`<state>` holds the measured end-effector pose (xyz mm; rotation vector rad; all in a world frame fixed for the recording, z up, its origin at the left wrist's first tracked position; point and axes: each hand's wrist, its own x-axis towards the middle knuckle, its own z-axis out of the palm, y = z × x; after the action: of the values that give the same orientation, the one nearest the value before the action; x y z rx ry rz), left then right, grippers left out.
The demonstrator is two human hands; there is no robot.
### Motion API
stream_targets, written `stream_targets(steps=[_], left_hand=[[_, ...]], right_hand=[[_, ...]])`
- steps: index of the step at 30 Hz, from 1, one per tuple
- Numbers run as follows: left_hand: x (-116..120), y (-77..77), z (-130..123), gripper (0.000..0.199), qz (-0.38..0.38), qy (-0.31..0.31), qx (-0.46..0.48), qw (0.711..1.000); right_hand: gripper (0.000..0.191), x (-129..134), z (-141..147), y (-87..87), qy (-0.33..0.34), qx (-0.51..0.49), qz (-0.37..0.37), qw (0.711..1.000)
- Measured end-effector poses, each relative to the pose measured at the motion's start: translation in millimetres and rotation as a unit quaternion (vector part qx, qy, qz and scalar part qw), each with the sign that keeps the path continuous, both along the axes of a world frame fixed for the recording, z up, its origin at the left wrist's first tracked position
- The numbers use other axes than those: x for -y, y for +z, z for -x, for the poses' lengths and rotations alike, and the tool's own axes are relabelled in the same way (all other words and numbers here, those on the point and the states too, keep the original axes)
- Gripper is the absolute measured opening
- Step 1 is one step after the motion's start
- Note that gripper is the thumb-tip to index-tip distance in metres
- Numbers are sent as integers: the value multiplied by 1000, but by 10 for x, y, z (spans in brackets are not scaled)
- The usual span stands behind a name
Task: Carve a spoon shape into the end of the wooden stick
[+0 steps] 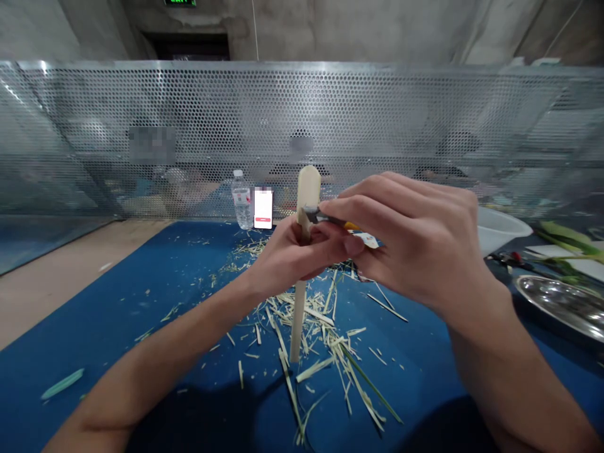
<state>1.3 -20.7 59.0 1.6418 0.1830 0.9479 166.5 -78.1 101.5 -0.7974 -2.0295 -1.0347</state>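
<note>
My left hand is closed around a long pale carved stalk, held upright in front of me. Its top is broad and rounded, and its narrower lower part sticks out below the hand. In my right hand is a craft knife with a grey front end and a bit of yellow; most of its handle is hidden by the fingers. The knife's tip meets the stalk just below the rounded top. My left thumb reaches across to my right fingers. Thin pale and green shavings lie beneath.
A blue mat covers the table. A water bottle and a lit phone stand at the perforated metal screen. To the right are a white bowl, a steel tray and green leaves. A turquoise object lies front left.
</note>
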Motion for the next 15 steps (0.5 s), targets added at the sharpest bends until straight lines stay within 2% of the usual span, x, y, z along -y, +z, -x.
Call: stream_targets(steps=[4,10,15], left_hand=[[-18,-9,-3,42,-2,14,-12,1000],[19,15,-12,47,-24,100,-38,994],[33,39,0,45,-51,102,-39,993]], right_hand=[[19,2,-14,-7,-5,6,0,1000],[23,3,-8,1,-19,7,17,1000],[19,-6,11,0,-19,3,25,1000]])
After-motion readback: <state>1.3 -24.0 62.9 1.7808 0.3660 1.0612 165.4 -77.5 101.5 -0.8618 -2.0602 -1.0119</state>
